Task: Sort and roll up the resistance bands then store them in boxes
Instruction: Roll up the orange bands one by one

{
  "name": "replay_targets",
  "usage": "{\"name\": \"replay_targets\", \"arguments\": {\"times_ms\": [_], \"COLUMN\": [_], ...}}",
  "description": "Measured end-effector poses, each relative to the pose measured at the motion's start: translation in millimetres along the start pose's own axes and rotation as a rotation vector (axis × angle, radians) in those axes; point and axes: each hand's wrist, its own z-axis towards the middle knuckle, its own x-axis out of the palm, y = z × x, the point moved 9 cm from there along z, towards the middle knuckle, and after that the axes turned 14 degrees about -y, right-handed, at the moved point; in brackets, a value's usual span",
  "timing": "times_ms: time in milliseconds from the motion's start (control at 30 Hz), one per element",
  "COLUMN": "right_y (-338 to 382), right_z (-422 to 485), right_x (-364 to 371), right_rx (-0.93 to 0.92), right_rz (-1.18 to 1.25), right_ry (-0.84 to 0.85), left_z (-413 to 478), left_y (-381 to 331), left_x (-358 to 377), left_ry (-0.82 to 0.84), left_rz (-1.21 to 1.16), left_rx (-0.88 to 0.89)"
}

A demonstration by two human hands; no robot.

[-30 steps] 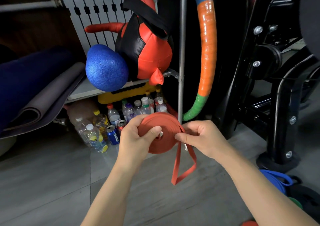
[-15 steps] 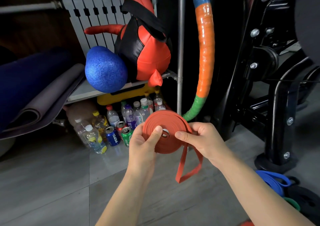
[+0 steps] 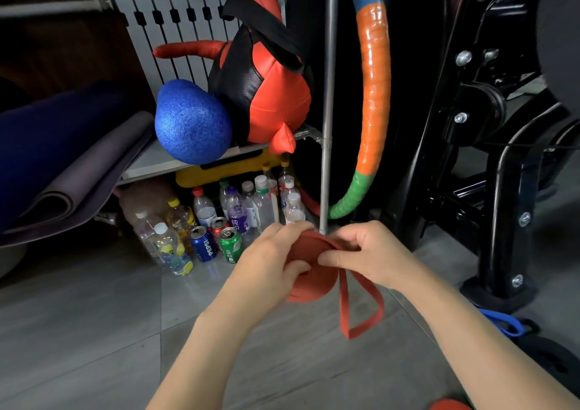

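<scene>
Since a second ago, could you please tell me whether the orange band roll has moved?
Yes. The orange band roll has dropped lower in view: its top stood above the blue can's top, and now sits about level with it.

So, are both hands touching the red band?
Touching. The head view shows the left hand gripping the rolled red band and the right hand pinching its top edge.

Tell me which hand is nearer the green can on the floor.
Left. The left hand sits just right of the green can; the right hand is farther right, beyond the rolled band.
</scene>
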Motion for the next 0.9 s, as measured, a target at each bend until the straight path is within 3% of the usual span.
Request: {"name": "replay_targets", "arguments": {"times_ms": [133, 267, 433, 633, 800, 900], "right_y": [11.0, 13.0, 27.5, 35.1, 24.7, 23.4], "right_z": [2.7, 4.3, 6.6, 2.2, 6.1, 7.2], "right_x": [-13.4, -13.6, -35.9, -39.0, -24.4, -21.7], "right_rx": [-0.049, -0.062, -0.239, -0.381, -0.149, -0.126], "right_rz": [0.122, 0.174, 0.057, -0.189, 0.208, 0.257], "right_ry": [-0.062, -0.077, -0.287, -0.387, -0.233, -0.212], "left_z": [6.1, 4.0, 6.1, 7.8, 8.9, 9.2], "left_y": [5.6, 2.5, 4.5, -0.1, 1.1, 1.8], "left_x": [-22.5, -28.1, -26.9, -24.8, -34.6, -41.2], "left_ry": [-0.156, -0.186, -0.185, -0.171, -0.225, -0.271], "left_rz": [-0.056, -0.102, -0.141, -0.177, -0.185, -0.182], "left_rx": [-0.027, -0.024, -0.052, -0.042, -0.039, -0.019]}}
